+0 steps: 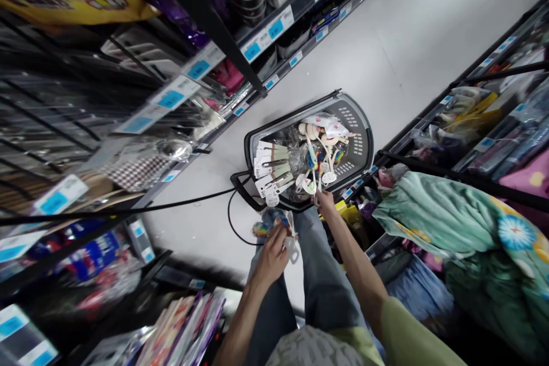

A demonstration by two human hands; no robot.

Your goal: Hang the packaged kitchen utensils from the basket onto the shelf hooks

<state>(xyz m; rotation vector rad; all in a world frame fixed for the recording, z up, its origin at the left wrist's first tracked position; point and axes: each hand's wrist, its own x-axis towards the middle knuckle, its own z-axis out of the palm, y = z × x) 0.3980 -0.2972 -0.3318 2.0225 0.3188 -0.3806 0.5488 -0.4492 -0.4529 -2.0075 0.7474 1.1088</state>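
A grey shopping basket (pixel 358 126) stands on the shop floor ahead of my legs, filled with packaged kitchen utensils (pixel 274 171) on white cards and colourful spoons. My right hand (pixel 325 201) reaches down to the basket's near rim and is closed on the stem of a colourful utensil (pixel 318 174) that lies among the others. My left hand (pixel 271 254) is held lower, over my thigh, closed on a bunch of small packaged utensils (pixel 274 222) with white and rainbow-coloured parts.
Shelves (pixel 180 91) with blue price labels line the left of the aisle; shelves (pixel 472 114) with textiles line the right. A green floral blanket (pixel 450 223) bulges out at the right. A black cord (pixel 197 200) runs across the grey floor (pixel 420 28). Magazines (pixel 184 331) lie lower left.
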